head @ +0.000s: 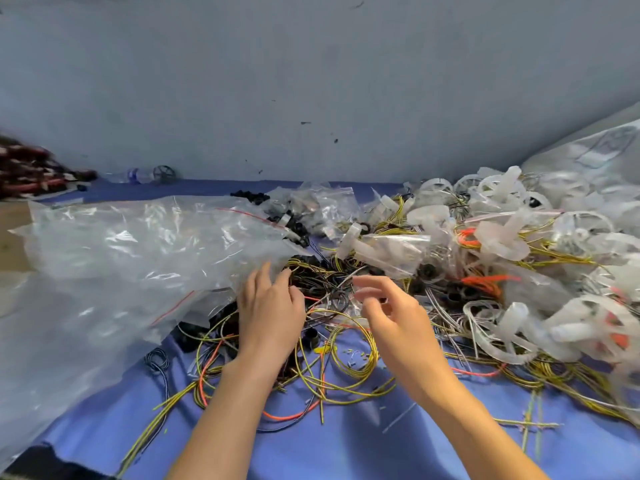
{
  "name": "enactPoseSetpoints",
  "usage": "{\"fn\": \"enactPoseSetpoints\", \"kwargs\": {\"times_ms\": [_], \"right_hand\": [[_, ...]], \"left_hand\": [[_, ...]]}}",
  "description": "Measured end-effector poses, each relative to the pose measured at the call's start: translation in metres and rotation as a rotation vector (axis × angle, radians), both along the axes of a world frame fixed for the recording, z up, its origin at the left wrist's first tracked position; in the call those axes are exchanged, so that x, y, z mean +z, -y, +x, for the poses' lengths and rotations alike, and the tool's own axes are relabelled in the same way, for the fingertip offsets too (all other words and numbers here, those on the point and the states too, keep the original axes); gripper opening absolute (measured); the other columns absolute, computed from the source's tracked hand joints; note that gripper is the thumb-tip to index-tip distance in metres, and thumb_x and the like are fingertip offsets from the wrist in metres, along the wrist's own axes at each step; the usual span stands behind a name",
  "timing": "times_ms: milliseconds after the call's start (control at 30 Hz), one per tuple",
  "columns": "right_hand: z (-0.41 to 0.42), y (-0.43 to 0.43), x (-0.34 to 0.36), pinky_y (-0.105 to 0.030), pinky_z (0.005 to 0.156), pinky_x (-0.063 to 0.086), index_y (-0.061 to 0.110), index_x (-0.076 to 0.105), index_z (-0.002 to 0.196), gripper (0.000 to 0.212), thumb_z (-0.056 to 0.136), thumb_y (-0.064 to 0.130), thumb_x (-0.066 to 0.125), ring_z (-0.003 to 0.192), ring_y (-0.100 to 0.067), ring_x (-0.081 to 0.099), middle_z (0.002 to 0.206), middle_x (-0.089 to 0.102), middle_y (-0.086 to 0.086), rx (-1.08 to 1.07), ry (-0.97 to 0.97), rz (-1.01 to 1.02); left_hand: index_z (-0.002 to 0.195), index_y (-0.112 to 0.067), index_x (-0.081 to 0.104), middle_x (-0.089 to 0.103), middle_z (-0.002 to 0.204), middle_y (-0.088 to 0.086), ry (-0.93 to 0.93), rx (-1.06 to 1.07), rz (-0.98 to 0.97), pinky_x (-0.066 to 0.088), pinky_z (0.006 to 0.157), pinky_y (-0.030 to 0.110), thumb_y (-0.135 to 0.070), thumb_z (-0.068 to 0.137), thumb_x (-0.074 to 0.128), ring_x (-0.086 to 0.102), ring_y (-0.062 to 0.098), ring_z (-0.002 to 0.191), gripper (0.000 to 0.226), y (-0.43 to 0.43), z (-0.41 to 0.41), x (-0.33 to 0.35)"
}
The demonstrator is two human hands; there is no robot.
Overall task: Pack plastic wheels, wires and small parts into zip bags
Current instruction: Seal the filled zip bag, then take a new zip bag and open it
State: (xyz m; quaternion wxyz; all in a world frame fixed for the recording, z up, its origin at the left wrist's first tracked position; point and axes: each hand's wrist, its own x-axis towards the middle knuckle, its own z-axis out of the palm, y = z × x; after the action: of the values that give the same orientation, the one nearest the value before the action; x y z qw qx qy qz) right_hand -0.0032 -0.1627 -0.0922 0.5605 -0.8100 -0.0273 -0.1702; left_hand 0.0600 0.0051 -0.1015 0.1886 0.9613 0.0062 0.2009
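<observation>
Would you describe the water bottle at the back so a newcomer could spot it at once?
Follow the grey-blue wall down to where it meets the blue cloth at far left. The water bottle lies on its side there, beside a dark spoked wheel; only it has a blue label.

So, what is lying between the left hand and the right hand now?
In the head view, a tangle of thin wires, yellow, black and grey, lies between the left hand and the right hand, on the blue cloth.
</observation>
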Motion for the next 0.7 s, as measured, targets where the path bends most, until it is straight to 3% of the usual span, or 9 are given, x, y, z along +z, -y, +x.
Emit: {"fn": "enactPoseSetpoints", "kwargs": {"times_ms": [100,167,267,333,400,467,533,600,700], "right_hand": [[-0.002,0.011,0.000,-0.025,0.077,0.051,0.038,0.066,0.103,0.034,0.095,0.010,0.049,0.083,-0.003,0.065,0.092,0.071,0.016,-0.034,0.002,0.076],[-0.006,0.016,0.000,-0.033,0.075,0.053,0.039,0.066,0.101,0.034,0.095,0.010,0.049,0.076,-0.012,0.064,0.090,0.071,0.019,-0.041,0.008,0.118],[-0.011,0.025,0.003,-0.029,0.070,0.053,0.040,0.066,0.100,0.035,0.095,0.010,0.049,0.074,-0.014,0.064,0.091,0.070,0.020,-0.033,0.020,0.156],[-0.015,0.031,0.003,-0.027,0.072,0.052,0.039,0.066,0.101,0.035,0.095,0.009,0.049,0.077,-0.012,0.066,0.091,0.070,0.020,-0.037,0.018,0.182],[-0.019,0.037,0.005,-0.031,0.075,0.053,0.038,0.065,0.105,0.032,0.096,0.011,0.051,0.079,-0.015,0.066,0.092,0.070,0.016,-0.050,0.004,0.217],[-0.021,0.042,0.008,-0.029,0.074,0.054,0.036,0.063,0.110,0.028,0.098,0.013,0.052,0.078,-0.009,0.067,0.096,0.070,0.009,-0.037,-0.027,0.289],[-0.022,0.046,0.012,-0.021,0.069,0.053,0.032,0.059,0.119,0.025,0.099,0.019,0.054,0.078,-0.005,0.067,0.103,0.067,0.006,0.009,-0.101,0.403],[-0.023,0.049,0.017,-0.020,0.066,0.054,0.029,0.054,0.126,0.027,0.099,0.027,0.054,0.085,-0.009,0.068,0.111,0.066,0.002,0.066,-0.200,0.507],[-0.025,0.049,0.019,-0.023,0.066,0.055,0.023,0.056,0.123,0.026,0.099,0.030,0.053,0.084,-0.013,0.069,0.111,0.071,-0.001,0.153,-0.277,0.635]], "left_hand": [[0.137,-0.001,0.046,0.044,0.146,0.016,0.045,0.022,-0.153,0.027,0.114,0.039,-0.021,0.100,0.037,0.037,0.028,0.134,0.043,0.004,0.004,0.001],[0.138,-0.001,0.045,0.045,0.146,0.013,0.122,0.034,-0.322,0.030,0.112,0.035,-0.019,0.101,0.036,0.040,0.024,0.134,0.042,0.009,0.001,0.012],[0.139,-0.006,0.048,0.049,0.144,0.007,0.289,-0.017,-0.422,0.030,0.107,0.025,-0.017,0.101,0.038,0.043,0.020,0.133,0.042,0.024,-0.009,0.038],[0.132,-0.009,0.057,0.058,0.135,0.003,0.423,-0.098,-0.459,0.034,0.099,0.018,-0.015,0.100,0.041,0.053,0.014,0.121,0.036,0.036,-0.017,0.057],[0.123,-0.017,0.065,0.067,0.119,-0.001,0.478,-0.195,-0.583,0.045,0.087,0.019,-0.016,0.100,0.045,0.060,0.006,0.097,0.030,0.046,-0.027,0.074],[0.108,-0.027,0.071,0.074,0.095,-0.004,0.425,-0.300,-0.762,0.050,0.066,0.018,-0.017,0.098,0.049,0.061,0.001,0.071,0.027,0.052,-0.035,0.085],[0.085,-0.031,0.074,0.075,0.076,-0.004,0.316,-0.373,-1.001,0.048,0.050,0.015,-0.011,0.097,0.050,0.067,0.004,0.061,0.033,0.059,-0.040,0.094],[0.069,-0.024,0.072,0.071,0.064,-0.004,0.194,-0.403,-1.214,0.049,0.044,0.019,-0.005,0.095,0.052,0.069,0.011,0.056,0.038,0.065,-0.040,0.096],[0.064,-0.023,0.070,0.063,0.055,-0.007,0.083,-0.433,-1.255,0.050,0.046,0.022,-0.003,0.094,0.051,0.061,0.008,0.048,0.041,0.072,-0.036,0.088]]}}
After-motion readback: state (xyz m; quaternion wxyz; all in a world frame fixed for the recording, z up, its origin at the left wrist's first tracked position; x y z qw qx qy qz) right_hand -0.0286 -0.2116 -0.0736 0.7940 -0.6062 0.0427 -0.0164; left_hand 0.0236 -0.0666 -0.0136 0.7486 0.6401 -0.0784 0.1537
